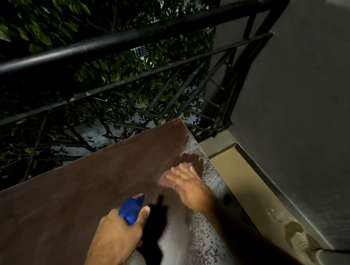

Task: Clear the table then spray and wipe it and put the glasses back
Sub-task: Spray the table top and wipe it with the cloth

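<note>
Our left hand [117, 233] grips the neck of the spray bottle [132, 210], fingers and thumb curled round it just under the blue spray head, whose nozzle points away from our knuckles toward the far right of the table [61, 202]. The pale body of the bottle hangs below our palm, at the near edge of the view, and its dark shadow falls on the tabletop just to the right of our thumb. Our right hand [189, 185] lies flat on the table beyond and to the right of the nozzle, fingers straight and spread, pressing down on a pinkish cloth [166, 179] that shows under and just past our fingertips; the hand and the cloth are blurred, so we cannot tell how the cloth is folded. Just beyond those fingertips is a dark wiped patch in the wet film, near the right edge of the tabletop. Droplets [200, 240] speckle the brown surface between our two wrists and along the right edge beside our right hand. Past the far edge of the table, well beyond our fingers, stands a black metal railing [122, 40] with leafy branches [27, 22] behind it. To the right of our right forearm is a tiled floor [246, 189] and a grey wall [312, 102], with a round drain [299, 240] in the floor near the wall.
</note>
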`<state>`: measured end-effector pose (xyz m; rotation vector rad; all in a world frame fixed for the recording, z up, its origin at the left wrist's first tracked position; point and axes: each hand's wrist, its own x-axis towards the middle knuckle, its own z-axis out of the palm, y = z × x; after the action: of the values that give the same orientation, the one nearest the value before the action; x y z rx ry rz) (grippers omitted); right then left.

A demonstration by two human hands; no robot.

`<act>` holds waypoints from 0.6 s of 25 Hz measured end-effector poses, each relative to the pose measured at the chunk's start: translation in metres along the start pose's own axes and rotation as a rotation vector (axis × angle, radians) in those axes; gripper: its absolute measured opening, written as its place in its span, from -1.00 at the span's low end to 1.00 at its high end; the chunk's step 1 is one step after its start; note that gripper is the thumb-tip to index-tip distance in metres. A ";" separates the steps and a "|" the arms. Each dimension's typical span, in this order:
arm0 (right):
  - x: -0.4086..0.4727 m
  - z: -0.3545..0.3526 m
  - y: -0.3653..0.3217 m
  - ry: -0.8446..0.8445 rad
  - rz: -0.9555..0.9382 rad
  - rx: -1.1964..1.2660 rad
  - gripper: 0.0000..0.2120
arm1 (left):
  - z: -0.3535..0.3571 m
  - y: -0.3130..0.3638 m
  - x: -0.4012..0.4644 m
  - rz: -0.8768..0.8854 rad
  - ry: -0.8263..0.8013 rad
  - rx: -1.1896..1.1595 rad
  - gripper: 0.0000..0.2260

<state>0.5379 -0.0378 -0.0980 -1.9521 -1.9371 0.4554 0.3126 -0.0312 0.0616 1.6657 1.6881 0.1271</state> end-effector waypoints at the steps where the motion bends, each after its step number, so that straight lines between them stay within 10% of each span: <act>1: 0.022 -0.007 0.017 0.031 0.121 0.015 -0.48 | 0.000 0.000 -0.001 -0.005 0.001 -0.001 -0.58; 6: 0.074 -0.024 0.055 0.086 0.333 0.014 -0.50 | 0.002 0.002 0.000 -0.038 0.008 -0.009 -0.56; 15: -0.036 0.015 -0.018 -0.149 -0.343 0.002 -0.56 | 0.005 0.005 0.005 -0.036 -0.025 0.000 -0.58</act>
<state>0.5146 -0.0730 -0.1039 -1.5756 -2.3054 0.5162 0.3201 -0.0280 0.0580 1.6295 1.6988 0.0890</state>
